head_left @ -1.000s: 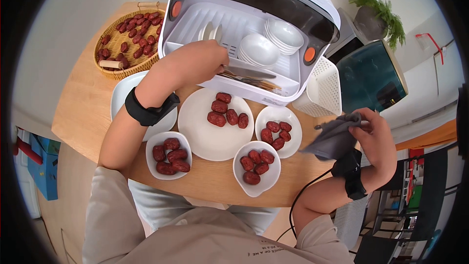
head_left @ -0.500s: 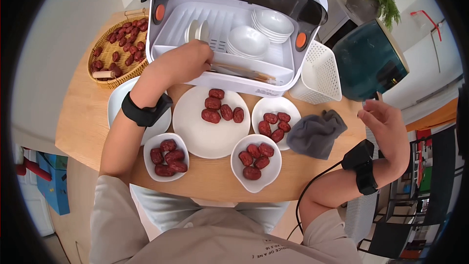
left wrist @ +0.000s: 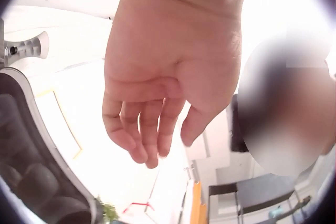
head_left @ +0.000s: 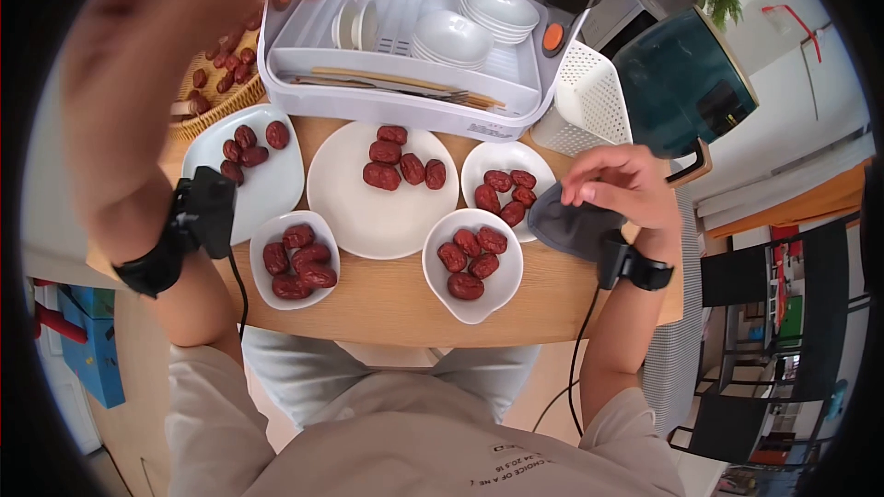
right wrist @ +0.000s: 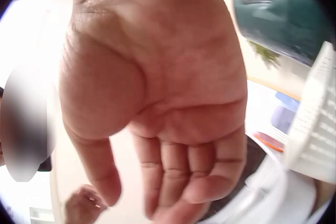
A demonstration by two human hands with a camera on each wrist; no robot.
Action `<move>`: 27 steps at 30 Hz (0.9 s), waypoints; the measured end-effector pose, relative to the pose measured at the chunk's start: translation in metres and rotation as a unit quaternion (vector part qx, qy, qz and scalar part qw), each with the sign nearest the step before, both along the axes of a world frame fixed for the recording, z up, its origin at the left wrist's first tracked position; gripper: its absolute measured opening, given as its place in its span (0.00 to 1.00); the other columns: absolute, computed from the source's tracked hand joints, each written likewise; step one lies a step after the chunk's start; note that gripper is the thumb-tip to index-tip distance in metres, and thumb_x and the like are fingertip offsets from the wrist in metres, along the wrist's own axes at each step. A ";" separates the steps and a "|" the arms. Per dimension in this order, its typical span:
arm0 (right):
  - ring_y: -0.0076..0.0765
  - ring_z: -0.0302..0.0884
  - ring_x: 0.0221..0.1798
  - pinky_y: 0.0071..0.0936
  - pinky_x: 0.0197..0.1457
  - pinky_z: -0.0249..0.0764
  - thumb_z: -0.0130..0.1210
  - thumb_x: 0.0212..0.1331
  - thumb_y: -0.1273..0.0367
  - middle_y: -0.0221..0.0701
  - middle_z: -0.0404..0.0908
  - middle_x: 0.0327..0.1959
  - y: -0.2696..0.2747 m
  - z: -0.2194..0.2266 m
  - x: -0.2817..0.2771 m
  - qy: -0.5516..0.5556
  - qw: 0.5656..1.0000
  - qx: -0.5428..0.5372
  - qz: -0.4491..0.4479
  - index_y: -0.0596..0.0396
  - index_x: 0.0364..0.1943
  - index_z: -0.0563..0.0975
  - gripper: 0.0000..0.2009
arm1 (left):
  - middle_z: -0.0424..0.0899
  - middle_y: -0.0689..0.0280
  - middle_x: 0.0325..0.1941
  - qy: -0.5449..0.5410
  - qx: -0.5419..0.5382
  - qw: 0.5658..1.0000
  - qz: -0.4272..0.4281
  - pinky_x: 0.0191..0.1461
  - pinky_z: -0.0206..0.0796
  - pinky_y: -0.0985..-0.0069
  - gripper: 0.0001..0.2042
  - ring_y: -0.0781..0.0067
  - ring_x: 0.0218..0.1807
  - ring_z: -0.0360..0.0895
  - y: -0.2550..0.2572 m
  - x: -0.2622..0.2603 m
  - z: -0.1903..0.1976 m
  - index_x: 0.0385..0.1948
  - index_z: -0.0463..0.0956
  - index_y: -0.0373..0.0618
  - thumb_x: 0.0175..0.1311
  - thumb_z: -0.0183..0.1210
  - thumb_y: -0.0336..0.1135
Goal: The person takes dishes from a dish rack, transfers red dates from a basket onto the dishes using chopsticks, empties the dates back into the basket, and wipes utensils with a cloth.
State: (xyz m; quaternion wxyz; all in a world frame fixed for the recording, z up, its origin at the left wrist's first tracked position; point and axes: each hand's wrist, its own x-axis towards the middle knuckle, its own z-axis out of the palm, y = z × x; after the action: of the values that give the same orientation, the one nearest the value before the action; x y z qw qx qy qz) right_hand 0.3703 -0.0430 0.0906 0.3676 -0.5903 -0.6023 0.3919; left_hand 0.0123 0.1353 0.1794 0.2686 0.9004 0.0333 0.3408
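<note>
In front of the round plate (head_left: pixel 368 221), tabletop (head_left: pixel 382 299) between the squarish bowl (head_left: pixel 322 297) and spouted bowl (head_left: pixel 493 290) leaves passage. Behind it, the dish box (head_left: pixel 396 112) blocks; rightward, the small plate (head_left: pixel 516 156), then the right hand (head_left: pixel 626 186) over the cloth (head_left: pixel 571 228).

Pale-wood bench (head_left: pixel 382 304) on my head feed. Off-white wall (head_left: pixel 51 230) left; beige floor (head_left: pixel 138 396) below, rectangular blue box (head_left: pixel 97 354) standing there. Whitish wall (head_left: pixel 760 55) upper right, flat orange strip (head_left: pixel 820 198) under it, then black-framed furniture (head_left: pixel 727 428), type unclear to me. Light's bright; left wrist background is mostly blown out to white.
</note>
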 end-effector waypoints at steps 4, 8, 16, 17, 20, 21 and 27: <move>0.22 0.76 0.31 0.18 0.36 0.70 0.62 0.54 0.73 0.30 0.81 0.28 0.006 -0.043 0.020 0.132 0.989 -0.060 0.011 0.64 0.34 0.80 0.07 | 0.78 0.55 0.49 -0.009 -0.027 1.000 0.011 0.59 0.62 0.71 0.17 0.66 0.52 0.73 0.014 -0.014 -0.036 0.48 0.73 0.33 0.69 0.46 0.39; 0.19 0.66 0.24 0.18 0.29 0.60 0.62 0.54 0.68 0.26 0.74 0.21 0.009 -0.069 0.044 0.136 0.990 -0.036 0.002 0.61 0.25 0.77 0.10 | 0.78 0.55 0.48 -0.008 -0.064 0.998 -0.003 0.59 0.62 0.71 0.17 0.66 0.51 0.73 0.026 -0.011 -0.070 0.47 0.72 0.33 0.69 0.46 0.39; 0.21 0.47 0.16 0.26 0.24 0.43 0.55 0.60 0.63 0.21 0.55 0.10 0.018 -0.087 0.057 0.209 0.977 -0.008 0.033 0.52 0.10 0.63 0.22 | 0.77 0.56 0.48 0.008 -0.132 0.991 -0.022 0.58 0.61 0.71 0.17 0.67 0.51 0.73 0.026 -0.021 -0.122 0.47 0.72 0.34 0.69 0.46 0.40; 0.21 0.46 0.16 0.26 0.24 0.43 0.55 0.61 0.63 0.21 0.54 0.10 0.015 -0.089 0.058 0.211 0.977 -0.007 0.028 0.51 0.10 0.63 0.22 | 0.77 0.56 0.47 0.015 -0.146 0.989 -0.026 0.58 0.61 0.71 0.17 0.67 0.51 0.73 0.023 -0.023 -0.130 0.46 0.72 0.34 0.69 0.46 0.40; 0.21 0.45 0.14 0.25 0.25 0.44 0.55 0.62 0.60 0.21 0.54 0.09 0.017 -0.092 0.058 0.199 0.980 -0.016 0.022 0.48 0.11 0.62 0.23 | 0.77 0.56 0.47 0.051 -0.173 0.983 -0.037 0.57 0.61 0.71 0.17 0.67 0.50 0.73 0.020 -0.034 -0.139 0.46 0.72 0.34 0.69 0.46 0.40; 0.22 0.44 0.14 0.25 0.26 0.45 0.54 0.62 0.60 0.21 0.53 0.09 0.017 -0.094 0.061 0.194 0.981 -0.012 0.020 0.49 0.11 0.63 0.23 | 0.77 0.56 0.47 0.059 -0.176 0.982 -0.046 0.57 0.61 0.71 0.16 0.67 0.50 0.73 0.020 -0.034 -0.138 0.46 0.72 0.34 0.69 0.46 0.40; 0.18 0.47 0.16 0.23 0.26 0.47 0.53 0.64 0.60 0.18 0.55 0.11 0.020 -0.096 0.065 0.204 0.977 -0.035 0.046 0.48 0.14 0.63 0.21 | 0.77 0.57 0.47 0.098 -0.180 0.977 -0.062 0.57 0.61 0.71 0.16 0.67 0.50 0.72 0.024 -0.048 -0.127 0.45 0.72 0.35 0.69 0.46 0.41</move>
State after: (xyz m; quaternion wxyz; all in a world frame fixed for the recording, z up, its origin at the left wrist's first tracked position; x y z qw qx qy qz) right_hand 0.4355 -0.0234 -0.0054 0.4432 -0.4822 -0.5274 0.5412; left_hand -0.0356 0.1596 0.0520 0.4424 0.8666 0.0641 0.2217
